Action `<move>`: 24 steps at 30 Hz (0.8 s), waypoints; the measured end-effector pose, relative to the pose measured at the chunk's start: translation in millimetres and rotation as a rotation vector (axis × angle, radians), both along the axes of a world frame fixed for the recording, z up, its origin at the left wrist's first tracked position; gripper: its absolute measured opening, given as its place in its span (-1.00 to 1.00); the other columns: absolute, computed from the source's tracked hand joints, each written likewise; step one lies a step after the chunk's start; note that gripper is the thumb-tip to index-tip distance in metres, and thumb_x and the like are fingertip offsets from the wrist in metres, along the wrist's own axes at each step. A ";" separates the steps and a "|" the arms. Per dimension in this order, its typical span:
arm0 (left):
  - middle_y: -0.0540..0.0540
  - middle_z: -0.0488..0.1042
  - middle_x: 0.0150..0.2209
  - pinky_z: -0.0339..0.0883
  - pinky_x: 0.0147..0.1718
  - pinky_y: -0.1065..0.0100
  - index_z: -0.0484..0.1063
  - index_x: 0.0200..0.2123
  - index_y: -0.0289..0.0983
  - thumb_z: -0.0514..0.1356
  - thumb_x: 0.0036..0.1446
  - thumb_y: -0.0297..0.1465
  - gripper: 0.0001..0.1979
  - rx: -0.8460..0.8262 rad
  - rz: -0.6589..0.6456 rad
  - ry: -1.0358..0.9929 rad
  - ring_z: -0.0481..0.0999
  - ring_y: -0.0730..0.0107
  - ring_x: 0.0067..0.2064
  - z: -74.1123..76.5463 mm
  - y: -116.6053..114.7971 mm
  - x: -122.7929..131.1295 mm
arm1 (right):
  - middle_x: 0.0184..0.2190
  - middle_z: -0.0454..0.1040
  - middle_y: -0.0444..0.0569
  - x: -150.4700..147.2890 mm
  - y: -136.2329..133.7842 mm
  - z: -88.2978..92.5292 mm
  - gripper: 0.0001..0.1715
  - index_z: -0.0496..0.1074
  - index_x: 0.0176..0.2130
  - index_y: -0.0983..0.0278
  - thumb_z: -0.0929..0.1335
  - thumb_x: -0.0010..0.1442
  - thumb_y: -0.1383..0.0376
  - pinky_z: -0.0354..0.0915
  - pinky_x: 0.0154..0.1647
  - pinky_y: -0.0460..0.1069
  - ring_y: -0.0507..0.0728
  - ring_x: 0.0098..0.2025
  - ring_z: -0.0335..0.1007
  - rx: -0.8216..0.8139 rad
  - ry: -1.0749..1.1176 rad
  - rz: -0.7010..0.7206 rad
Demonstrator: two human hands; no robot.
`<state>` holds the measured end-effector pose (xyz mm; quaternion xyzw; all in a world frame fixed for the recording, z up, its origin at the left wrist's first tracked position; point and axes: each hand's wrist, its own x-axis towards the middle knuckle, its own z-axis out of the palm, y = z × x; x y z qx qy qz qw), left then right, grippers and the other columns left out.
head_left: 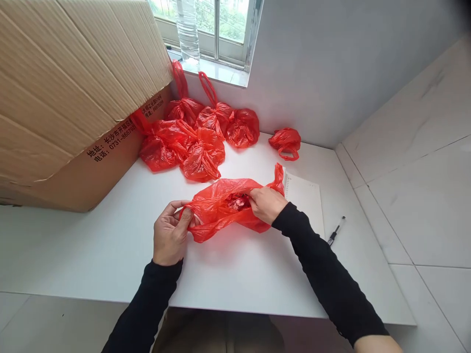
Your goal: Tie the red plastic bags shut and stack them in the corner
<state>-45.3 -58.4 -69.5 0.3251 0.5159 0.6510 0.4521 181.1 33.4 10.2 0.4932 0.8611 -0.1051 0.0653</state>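
A red plastic bag [217, 215] is stretched between my two hands, just above the white table [235, 279]. My left hand [172, 230] pinches the bag's left end between thumb and fingers. At the bag's opening, my right hand [268, 203] is closed on the right part of its rim, with the fingertips partly hidden by the plastic. Inside the opening shows a shiny red packet [238, 202] with light markings; most of it is covered by the bag.
Several knotted red bags [202, 154] sit along the wall, and a smaller red bundle [286, 143] lies apart. A large cardboard box [81, 98] fills the left. A notebook [305, 198] and pen [336, 232] lie right. A water bottle [188, 34] stands on the windowsill.
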 end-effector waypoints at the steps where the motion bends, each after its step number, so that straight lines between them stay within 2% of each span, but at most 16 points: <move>1: 0.09 0.36 -0.66 0.25 -0.57 0.48 0.46 -0.21 -0.21 0.38 0.06 -0.19 -0.70 0.003 -0.010 -0.005 0.36 0.46 -0.60 0.2 -0.9 0.3 | -0.39 0.53 0.02 0.3 -0.5 0.7 -0.65 0.48 -0.14 0.24 0.16 0.28 0.38 0.09 -0.46 -0.01 0.16 -0.40 0.43 -0.015 -0.012 0.006; 4: 0.09 0.31 -0.67 0.18 -0.59 0.50 0.45 -0.34 -0.22 0.34 0.11 -0.15 -0.73 0.011 -0.025 -0.008 0.26 0.53 -0.62 -0.6 -2.9 1.5 | -0.41 0.51 -0.02 4.8 -4.1 6.9 -0.61 0.46 -0.06 0.24 0.15 0.28 0.41 0.04 -0.47 -0.03 0.13 -0.42 0.40 -0.008 0.026 0.032; 7: 0.06 0.32 -0.63 0.15 -0.59 0.52 0.42 -0.46 -0.24 0.31 0.13 -0.13 -0.68 0.025 -0.039 -0.001 0.23 0.57 -0.60 -0.9 -4.2 2.7 | -0.42 0.50 -0.05 9.6 -7.3 13.0 -0.57 0.46 0.00 0.21 0.16 0.27 0.42 0.04 -0.44 -0.05 0.12 -0.41 0.41 0.011 0.013 0.012; 11: 0.03 0.36 -0.57 0.20 -0.59 0.51 0.46 -0.42 -0.23 0.32 0.13 -0.16 -0.73 0.034 -0.057 -0.015 0.28 0.52 -0.56 1.6 -5.8 3.6 | -0.46 0.50 -0.01 11.8 -8.6 15.8 -0.70 0.52 -0.21 0.24 0.23 0.21 0.42 0.01 -0.46 -0.04 0.15 -0.41 0.42 -0.090 -0.115 0.023; 13: 0.02 0.35 -0.56 0.22 -0.59 0.50 0.47 -0.42 -0.23 0.32 0.12 -0.18 -0.75 0.040 -0.060 -0.044 0.28 0.50 -0.54 4.1 -6.9 3.9 | -0.43 0.51 0.00 13.5 -10.1 18.9 -0.69 0.51 -0.21 0.23 0.21 0.23 0.42 0.01 -0.46 -0.04 0.16 -0.39 0.42 -0.074 -0.096 0.016; 17: 0.02 0.28 -0.56 0.21 -0.59 0.49 0.45 -0.45 -0.25 0.28 0.14 -0.21 -0.76 0.070 -0.077 -0.109 0.23 0.49 -0.53 9.0 -10.1 3.9 | -0.35 0.53 -0.04 16.0 -14.9 25.0 -0.64 0.47 -0.07 0.16 0.19 0.28 0.41 0.03 -0.44 -0.06 0.14 -0.34 0.42 0.006 0.007 -0.004; 22: 0.03 0.28 -0.54 0.17 -0.58 0.51 0.44 -0.43 -0.26 0.26 0.16 -0.23 -0.77 0.081 -0.094 -0.105 0.21 0.50 -0.51 7.9 -11.8 2.2 | -0.45 0.49 -0.02 10.1 -15.4 19.8 -0.79 0.49 -0.30 0.25 0.27 0.22 0.42 0.09 -0.43 -0.04 0.18 -0.37 0.44 -0.084 -0.125 0.044; 24: 0.04 0.27 -0.54 0.17 -0.57 0.50 0.44 -0.43 -0.26 0.26 0.16 -0.23 -0.77 0.090 -0.112 -0.102 0.21 0.50 -0.51 7.0 -11.7 1.9 | -0.46 0.49 -0.03 11.9 -17.8 22.8 -0.76 0.51 -0.26 0.24 0.26 0.22 0.43 0.13 -0.41 -0.04 0.19 -0.38 0.44 -0.087 -0.090 0.061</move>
